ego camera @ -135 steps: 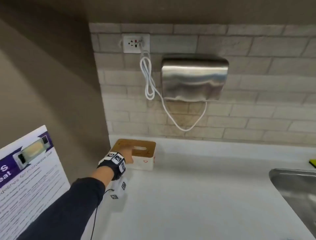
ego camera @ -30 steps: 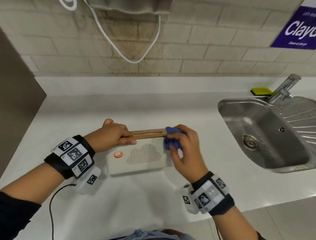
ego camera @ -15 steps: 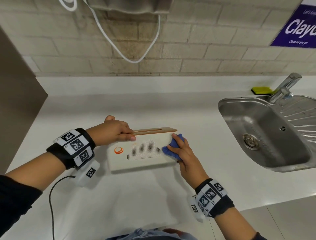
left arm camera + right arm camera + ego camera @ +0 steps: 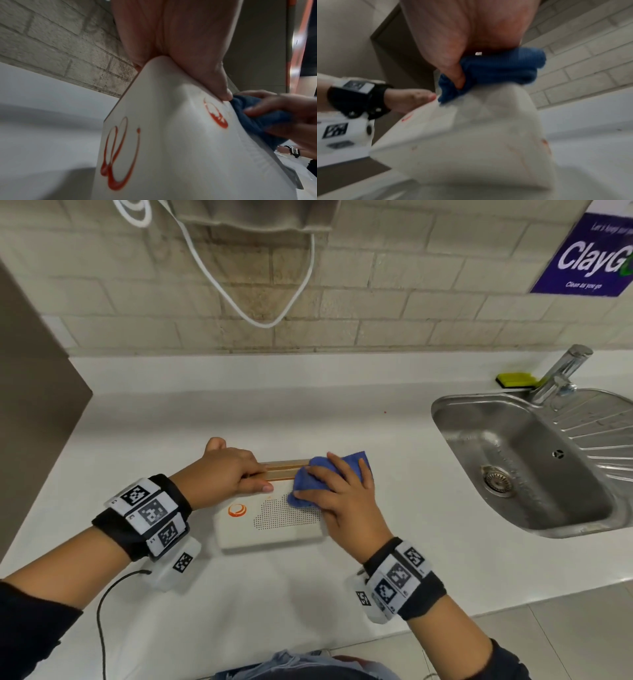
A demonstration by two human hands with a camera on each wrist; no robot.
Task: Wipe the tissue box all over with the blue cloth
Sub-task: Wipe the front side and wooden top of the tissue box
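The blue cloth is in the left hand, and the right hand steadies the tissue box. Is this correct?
Not quite: the hands are swapped. In the head view the right hand presses the blue cloth on the tissue box, and the left hand steadies it.

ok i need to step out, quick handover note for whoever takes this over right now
Left hand: grips the left end of the tissue box, fingers curled over its wooden lid, steadying it on the white counter.
Right hand: holds the bunched blue cloth and presses it on the box's right end, over the lid edge and the upper front face.
Done: wiping is under way at the top right corner; how much else has been covered cannot be told.
Left: the rest of the lid, front, both ends, back and underside.
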